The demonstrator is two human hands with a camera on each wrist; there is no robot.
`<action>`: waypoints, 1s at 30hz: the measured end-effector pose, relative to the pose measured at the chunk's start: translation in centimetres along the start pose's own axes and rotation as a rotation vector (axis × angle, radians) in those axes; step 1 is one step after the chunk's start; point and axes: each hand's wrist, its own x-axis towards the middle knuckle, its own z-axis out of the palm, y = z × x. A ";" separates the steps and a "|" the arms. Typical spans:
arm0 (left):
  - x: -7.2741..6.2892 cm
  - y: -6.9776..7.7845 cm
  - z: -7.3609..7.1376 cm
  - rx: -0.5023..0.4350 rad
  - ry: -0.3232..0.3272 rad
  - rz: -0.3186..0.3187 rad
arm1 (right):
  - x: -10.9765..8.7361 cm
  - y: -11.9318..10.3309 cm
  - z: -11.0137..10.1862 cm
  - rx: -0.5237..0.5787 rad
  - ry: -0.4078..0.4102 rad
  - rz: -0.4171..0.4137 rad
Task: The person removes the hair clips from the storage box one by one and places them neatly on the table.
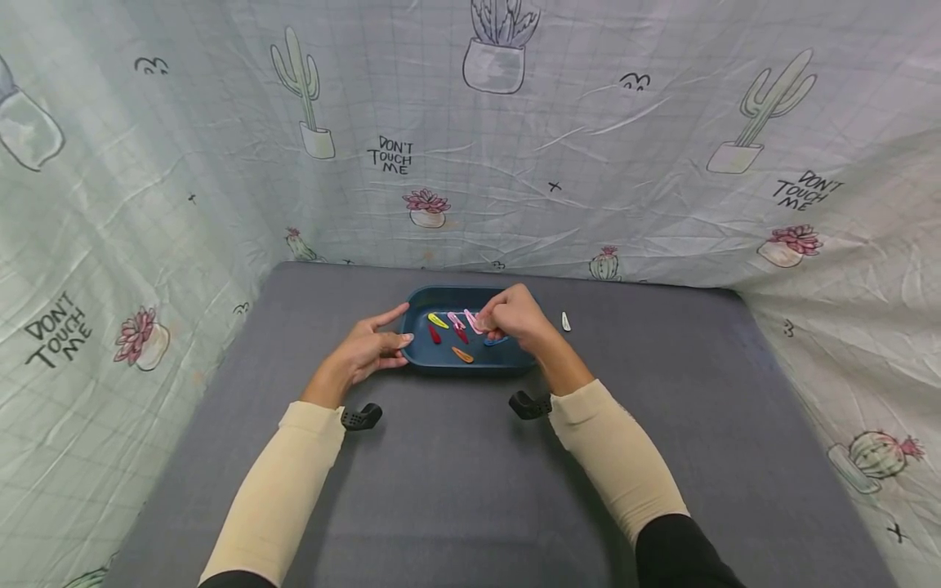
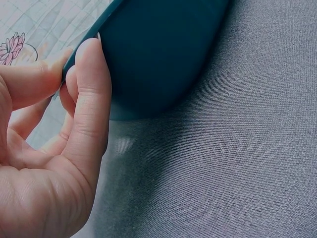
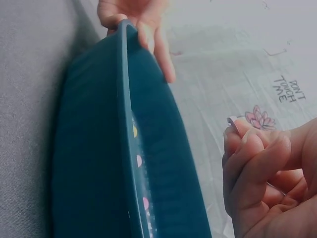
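A dark teal tray [image 1: 470, 371] holds several small snap hair clips. My left hand [image 1: 367, 347] grips its left rim, thumb and fingers on either side of the wall, as the left wrist view shows close up. Over the tray's right half is my right hand [image 1: 512, 314], fingers curled and tips together. The fingertips are beside a pink hair clip [image 1: 471, 319]; whether they pinch anything is hidden. Near them lie another pink clip [image 1: 455, 320], a yellow clip [image 1: 439, 321], a red clip [image 1: 434, 334], an orange clip [image 1: 462, 355] and a partly covered blue clip [image 1: 496, 341].
A white hair clip [image 1: 565, 322] lies on the grey cloth-covered table [image 1: 456, 482], right of the tray. Behind and at the sides hangs a pale curtain [image 1: 507, 163] printed with cacti and lettering. A black device [image 1: 362, 417] is strapped at each wrist.
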 end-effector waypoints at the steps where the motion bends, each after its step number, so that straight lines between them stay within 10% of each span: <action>1: 0.0 0.0 0.0 -0.002 0.003 0.000 | 0.0 0.0 0.0 0.002 0.002 -0.001; 30: 0.1 -0.4 -0.2 0.017 -0.013 0.012 | -0.9 0.4 -3.2 0.053 0.100 -0.003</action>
